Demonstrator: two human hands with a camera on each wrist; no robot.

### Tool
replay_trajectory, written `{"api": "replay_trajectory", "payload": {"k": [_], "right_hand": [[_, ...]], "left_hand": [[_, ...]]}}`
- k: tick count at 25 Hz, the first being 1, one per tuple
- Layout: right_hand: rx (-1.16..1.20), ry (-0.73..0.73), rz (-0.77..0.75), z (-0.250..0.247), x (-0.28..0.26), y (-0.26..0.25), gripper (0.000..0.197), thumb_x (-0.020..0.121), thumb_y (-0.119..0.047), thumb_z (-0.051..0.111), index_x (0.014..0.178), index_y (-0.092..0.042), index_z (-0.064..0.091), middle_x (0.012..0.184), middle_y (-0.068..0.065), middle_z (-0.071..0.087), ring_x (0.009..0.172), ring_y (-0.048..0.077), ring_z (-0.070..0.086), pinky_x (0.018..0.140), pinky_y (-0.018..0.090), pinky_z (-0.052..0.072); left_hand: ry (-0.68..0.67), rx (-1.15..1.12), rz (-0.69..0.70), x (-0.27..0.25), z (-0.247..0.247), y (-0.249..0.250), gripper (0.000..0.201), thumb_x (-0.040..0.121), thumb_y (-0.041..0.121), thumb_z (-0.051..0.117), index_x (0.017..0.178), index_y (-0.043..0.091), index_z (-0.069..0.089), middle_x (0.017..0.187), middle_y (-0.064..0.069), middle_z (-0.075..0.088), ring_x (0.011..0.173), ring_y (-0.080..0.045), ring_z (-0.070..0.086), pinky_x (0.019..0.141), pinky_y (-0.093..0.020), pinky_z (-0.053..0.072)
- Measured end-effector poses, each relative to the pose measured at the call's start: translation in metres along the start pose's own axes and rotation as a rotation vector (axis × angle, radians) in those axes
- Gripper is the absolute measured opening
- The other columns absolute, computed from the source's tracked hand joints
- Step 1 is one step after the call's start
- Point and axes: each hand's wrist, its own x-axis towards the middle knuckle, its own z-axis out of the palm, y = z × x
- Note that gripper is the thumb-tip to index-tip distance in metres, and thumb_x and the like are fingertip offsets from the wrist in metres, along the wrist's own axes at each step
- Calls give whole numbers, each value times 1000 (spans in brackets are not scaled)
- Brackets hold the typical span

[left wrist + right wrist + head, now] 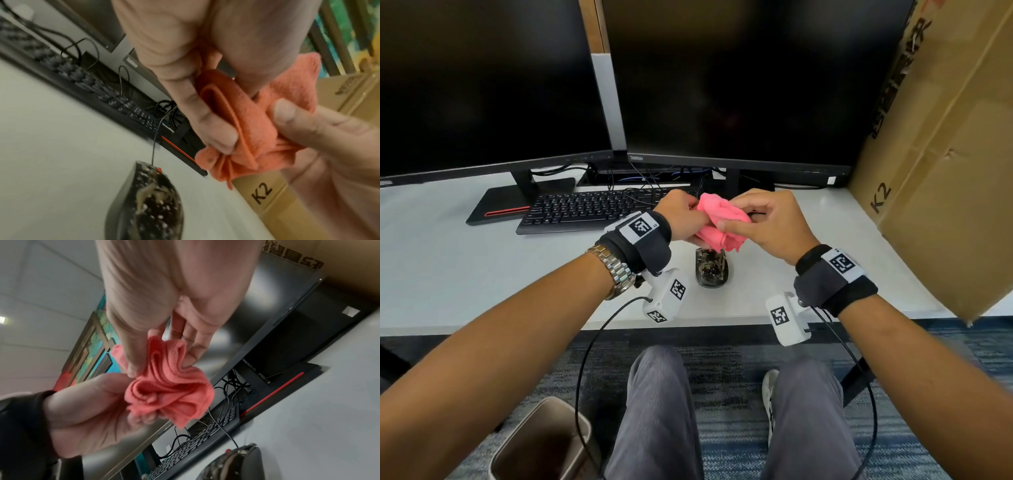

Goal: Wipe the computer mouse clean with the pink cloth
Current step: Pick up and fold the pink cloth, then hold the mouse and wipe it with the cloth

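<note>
Pink cloth (722,222) bunched, gripped by both hands' fingers (736,224), above grimy mouse (711,270)

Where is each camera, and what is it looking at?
Head: up on the person's head, looking down at the desk; shows both arms, left hand, right hand, legs.
Left wrist: on the left wrist, looking along the left hand's fingers pinching the pink cloth.
Right wrist: on the right wrist, looking along the palm; both hands show.
Shared: every view has the cloth, the dirty mouse below it, and the keyboard.
</note>
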Motion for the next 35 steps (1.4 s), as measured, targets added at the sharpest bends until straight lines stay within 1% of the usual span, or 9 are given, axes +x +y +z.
{"api": "replay_trajectory", "payload": {"k": [2, 6, 8, 11, 16, 20, 24, 30, 35], "right_hand": [[-47, 13, -25, 0, 3, 4, 35, 74, -20, 87, 105, -7, 79, 104, 9, 74, 97, 24, 72, 81, 46, 62], [-208, -84, -66, 0, -3, 2, 43, 80, -38, 79, 115, -13, 77, 113, 0, 69, 103, 15, 67, 86, 36, 60], [-165, -146, -89, -3, -4, -1, 38, 88, -37, 68, 115, -11, 77, 115, 2, 69, 105, 16, 67, 86, 32, 59], [-34, 7, 7, -13, 4, 0, 33, 93, -27, 66, 117, -6, 73, 116, 8, 72, 108, 23, 70, 88, 50, 60], [355, -137, 349, -8, 4, -3, 60, 87, -40, 69, 138, -9, 57, 128, 12, 69, 117, 26, 69, 94, 42, 60], [539, -129, 377, -9, 2, -9, 59, 81, -28, 72, 132, -1, 59, 122, 18, 69, 108, 25, 70, 87, 36, 60], [170, -143, 270, -21, 7, -12, 34, 81, -6, 80, 110, -2, 63, 97, 10, 66, 84, 15, 66, 67, 24, 57], [-755, -331, 56, -22, 24, -3, 27, 69, -14, 75, 94, -5, 73, 91, 5, 74, 86, 23, 67, 77, 29, 46], [-912, -451, 220, -14, 23, 20, 18, 80, -13, 67, 73, 2, 75, 71, 10, 70, 69, 21, 55, 78, 27, 33]], "left_hand": [[-50, -268, -60, -2, 4, 5, 27, 93, 9, 54, 112, -8, 63, 102, -29, 69, 87, -40, 72, 74, -47, 62], [-95, -459, -102, -4, 7, 10, 57, 95, 50, 48, 114, -1, 65, 103, -25, 71, 91, -37, 72, 80, -46, 60], [-83, -340, -33, -4, 6, 3, 42, 94, 35, 59, 115, -2, 64, 108, -24, 71, 94, -35, 72, 79, -40, 61], [2, -237, 25, -1, 3, -7, 34, 93, 14, 61, 124, -2, 55, 119, -21, 65, 103, -32, 68, 80, -38, 60], [-13, -320, 158, -8, 10, -1, 30, 98, 20, 54, 119, 0, 47, 116, -21, 61, 105, -33, 65, 87, -46, 58], [44, -219, 258, -10, 8, -5, 42, 88, 35, 67, 108, -2, 68, 104, -23, 72, 91, -34, 70, 84, -46, 58], [92, 216, 282, -13, -3, -9, 27, 78, 41, 77, 90, 16, 79, 87, -4, 76, 73, -12, 63, 73, -31, 55], [-109, 776, 85, -13, 8, -15, 90, 72, 58, 75, 142, 10, 46, 140, -6, 54, 128, -23, 52, 105, -34, 43], [-178, 820, 1, -5, 19, -29, 119, 64, 60, 79, 154, 9, 20, 157, -8, 33, 143, -25, 35, 114, -35, 34]]}}
